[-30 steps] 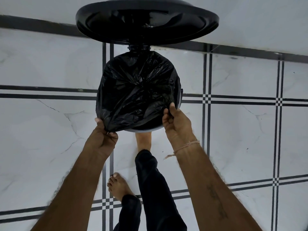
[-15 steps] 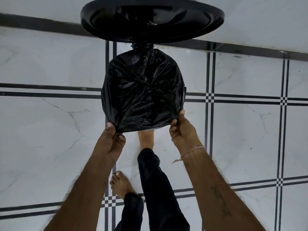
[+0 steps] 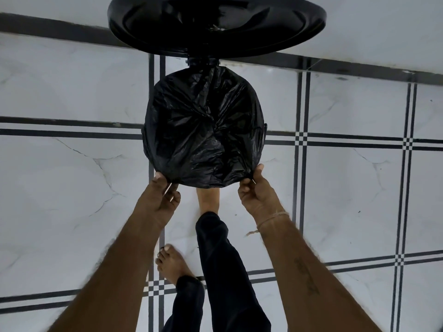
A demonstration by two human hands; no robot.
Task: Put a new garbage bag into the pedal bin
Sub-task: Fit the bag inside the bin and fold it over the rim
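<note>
The left grip (image 3: 160, 196) pinches the garbage bag (image 3: 203, 130) by its hem at seven o'clock, and the right grip (image 3: 257, 195) at five o'clock, equally near. The bag is stretched across the pedal bin (image 3: 264, 134) mouth, toward twelve from both. The next pull is likely down the rim. Beyond, the lid (image 3: 215, 22) stands raised.

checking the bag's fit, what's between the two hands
Head view: the near edge of the garbage bag runs from left hand to right hand, a bare foot just below it.
</note>
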